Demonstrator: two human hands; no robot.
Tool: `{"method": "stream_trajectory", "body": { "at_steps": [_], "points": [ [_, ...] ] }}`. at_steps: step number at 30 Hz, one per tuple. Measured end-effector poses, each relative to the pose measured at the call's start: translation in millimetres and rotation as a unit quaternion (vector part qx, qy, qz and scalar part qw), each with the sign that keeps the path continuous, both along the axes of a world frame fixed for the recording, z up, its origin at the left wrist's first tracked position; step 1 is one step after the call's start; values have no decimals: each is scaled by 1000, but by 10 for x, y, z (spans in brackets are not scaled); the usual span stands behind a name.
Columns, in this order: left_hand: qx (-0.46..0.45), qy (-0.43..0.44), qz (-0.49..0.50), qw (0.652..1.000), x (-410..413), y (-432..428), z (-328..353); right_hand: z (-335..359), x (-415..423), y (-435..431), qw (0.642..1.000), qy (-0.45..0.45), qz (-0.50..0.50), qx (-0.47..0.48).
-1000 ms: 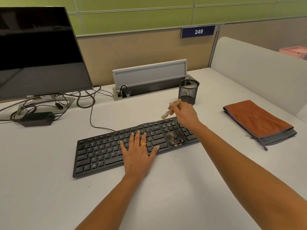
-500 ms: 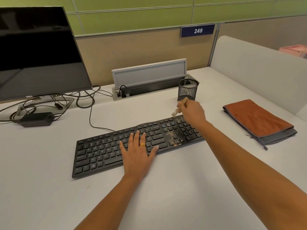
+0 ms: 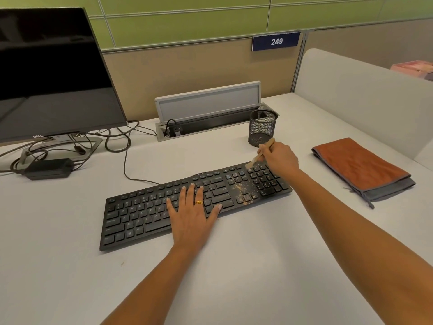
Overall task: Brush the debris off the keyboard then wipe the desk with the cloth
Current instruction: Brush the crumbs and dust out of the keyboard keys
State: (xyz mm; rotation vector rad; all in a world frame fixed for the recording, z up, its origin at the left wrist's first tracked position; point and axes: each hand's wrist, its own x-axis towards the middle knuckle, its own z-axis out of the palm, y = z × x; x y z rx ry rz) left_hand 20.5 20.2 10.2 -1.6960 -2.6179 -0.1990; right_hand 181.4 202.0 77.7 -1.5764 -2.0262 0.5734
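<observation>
- The brush [image 3: 262, 153] is looking light, stiff along its wooden handle and soft only at the bristles, so you are best taking it mid-handle, pencil-fashion, much as you are doing.
- Your right hand [image 3: 280, 158] is pinching that handle, its fingers [image 3: 263, 150] curled and clamped round it. The handle's end is poking up past them toward the mesh cup [image 3: 262, 127], and the bristles are pointing down and left at the far edge of the keyboard [image 3: 150, 214], beside the number pad (touching the keys or just above them, I cannot tell).
- The debris [image 3: 241, 190] is lying as a tan scatter on the keys between the main block and the number pad, nearer to you than the bristles and apart from them. It is looking dry and loose, so I am judging that light strokes will shift it, though crumbs may be dropping between the keys.
- The keyboard is lying flat on the desk [image 3: 234, 266], rigid and probably light enough to slide. Your left hand [image 3: 192, 214] is pressing down on its middle keys, fingers straight and spread, gripping nothing.
- The cloth [image 3: 360, 167] is lying folded on the desk to your right, well apart from both hands. It is looking soft and limp, so you are likely wanting to take it by a bunched fold.
</observation>
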Motion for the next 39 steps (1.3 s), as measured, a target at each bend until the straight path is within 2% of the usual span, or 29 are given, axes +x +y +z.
{"method": "stream_trajectory", "body": {
  "at_steps": [2,3,5,7,8,10,12,14,17,21,24,28,32,39],
  "points": [
    [-1,1,-1,1000,9,0,4,48,55,3,993,-83,-58,61],
    [0,0,0,1000,11,1,1,70,77,11,990,-90,-73,81],
    [-2,1,-2,1000,10,-1,5,88,90,26,996,-27,-55,62],
    [-5,-1,-4,1000,1,9,1,75,87,43,997,81,3,-12],
    [-4,-2,-4,1000,2,7,6,53,96,43,995,94,19,-35],
    [-3,-2,-6,1000,6,4,4,33,127,39,999,36,-2,-21],
    [0,-2,-5,1000,5,3,-10,55,166,37,996,-53,-64,42],
    [4,-1,-2,1000,6,-4,-2,65,191,58,990,-71,-85,82],
    [5,-2,1,1000,1,8,-9,48,208,94,998,10,-46,38],
    [8,1,-2,1000,9,0,-15,26,248,93,992,-50,-88,81],
    [12,-5,-1,1000,3,11,-8,26,234,118,995,-13,-74,58],
    [19,-3,-2,1000,19,-1,-7,28,205,51,991,-42,-91,90],
    [11,-4,-2,1000,3,5,-5,13,32,-41,997,30,-46,51],
    [17,-5,-2,1000,14,2,-3,-24,-173,-203,997,73,14,12]
  ]
}}
